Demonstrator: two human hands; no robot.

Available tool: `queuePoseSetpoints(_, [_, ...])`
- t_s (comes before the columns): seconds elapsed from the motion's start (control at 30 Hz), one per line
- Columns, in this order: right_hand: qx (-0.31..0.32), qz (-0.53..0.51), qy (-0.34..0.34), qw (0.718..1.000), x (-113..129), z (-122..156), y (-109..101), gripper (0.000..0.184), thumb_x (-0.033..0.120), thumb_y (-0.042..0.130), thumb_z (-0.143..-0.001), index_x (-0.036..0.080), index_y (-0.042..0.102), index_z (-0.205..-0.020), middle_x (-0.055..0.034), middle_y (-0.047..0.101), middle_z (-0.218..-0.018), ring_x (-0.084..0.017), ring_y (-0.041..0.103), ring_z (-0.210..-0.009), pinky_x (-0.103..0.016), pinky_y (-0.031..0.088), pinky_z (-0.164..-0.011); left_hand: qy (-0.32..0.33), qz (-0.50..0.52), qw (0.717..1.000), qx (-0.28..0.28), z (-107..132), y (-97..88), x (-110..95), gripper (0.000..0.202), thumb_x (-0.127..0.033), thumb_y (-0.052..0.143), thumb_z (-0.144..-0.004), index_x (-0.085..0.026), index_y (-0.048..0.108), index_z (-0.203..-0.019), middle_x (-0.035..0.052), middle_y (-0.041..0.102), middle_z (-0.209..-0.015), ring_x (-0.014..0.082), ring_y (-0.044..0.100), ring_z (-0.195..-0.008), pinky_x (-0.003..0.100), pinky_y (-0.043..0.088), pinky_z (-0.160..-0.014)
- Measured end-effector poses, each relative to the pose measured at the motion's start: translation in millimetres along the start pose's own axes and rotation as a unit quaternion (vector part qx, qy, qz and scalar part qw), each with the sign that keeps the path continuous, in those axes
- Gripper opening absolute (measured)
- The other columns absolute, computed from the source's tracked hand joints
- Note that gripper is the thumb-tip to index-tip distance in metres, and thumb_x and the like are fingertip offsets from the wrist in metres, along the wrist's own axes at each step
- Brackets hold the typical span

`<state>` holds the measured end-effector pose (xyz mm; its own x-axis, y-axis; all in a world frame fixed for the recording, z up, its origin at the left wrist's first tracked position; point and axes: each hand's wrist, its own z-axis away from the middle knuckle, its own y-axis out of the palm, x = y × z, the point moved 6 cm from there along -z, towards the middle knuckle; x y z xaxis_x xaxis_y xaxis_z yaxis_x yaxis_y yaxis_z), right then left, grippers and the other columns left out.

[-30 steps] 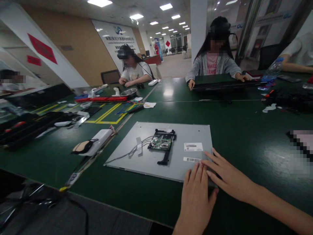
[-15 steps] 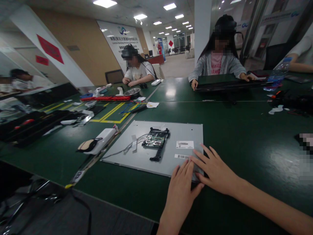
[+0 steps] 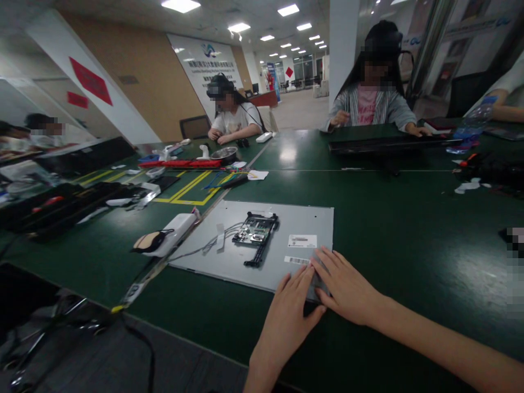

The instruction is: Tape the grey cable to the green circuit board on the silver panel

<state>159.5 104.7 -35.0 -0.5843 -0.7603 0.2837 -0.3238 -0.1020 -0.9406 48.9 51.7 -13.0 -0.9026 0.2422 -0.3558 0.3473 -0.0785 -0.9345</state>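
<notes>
A flat grey metal panel [image 3: 270,278] lies on the green table in front of me. On it sit a green circuit board [image 3: 256,229] in a black plastic bracket [image 3: 254,256], thin grey cables [image 3: 204,248] held by tape, and two white labels, one a barcode label [image 3: 297,260]. My left hand [image 3: 289,311] lies with outstretched fingers on the panel's near right corner. Beside it, my right hand [image 3: 347,284] rests flat on the same corner, fingers extended and fingertips close to the left hand's. A shiny patch under the fingers is partly hidden.
Left of the panel lies a white box [image 3: 176,234] with a tan, black-edged pad [image 3: 153,242]. Farther off are a red strip [image 3: 180,163], a metal bowl [image 3: 224,154] and black parts [image 3: 69,204]. Across the table, a person [image 3: 370,103] sits behind a long black panel [image 3: 380,144].
The grey panel and both my hands have shifted slightly left. My right hand's fingers have drawn closer together. The person opposite has lifted one hand off the black panel.
</notes>
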Motion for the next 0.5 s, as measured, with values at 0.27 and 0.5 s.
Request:
queuePoseSetpoints(0.27, [0.023,-0.069,0.039,0.997,-3.5,-0.2,2.3,0.064,0.048,0.04,-0.093,0.012,0.037,-0.146,-0.0149,0.029,-0.155,-0.029,0.02,-0.144,-0.049,0.021,-0.116,-0.021,-0.048,0.995,-0.086,-11.5,-46.0,43.6,0.046,-0.028,0.045,-0.093,-0.018,0.042,-0.138,0.0101,0.048,-0.143,0.0208,0.045,-0.131,0.041,0.038,-0.111])
queuePoseSetpoints(0.5, [0.081,-0.12,0.073,0.987,-7.4,0.2,0.8,0.068,0.054,0.037,-0.094,0.016,0.032,-0.149,-0.0108,0.02,-0.159,-0.03,0.013,-0.145,-0.05,0.017,-0.117,-0.079,-0.213,0.972,-0.059,-49.0,-57.1,136.2,0.056,-0.036,0.048,-0.091,-0.017,0.039,-0.142,0.0158,0.031,-0.153,0.0347,0.027,-0.141,0.054,0.033,-0.11])
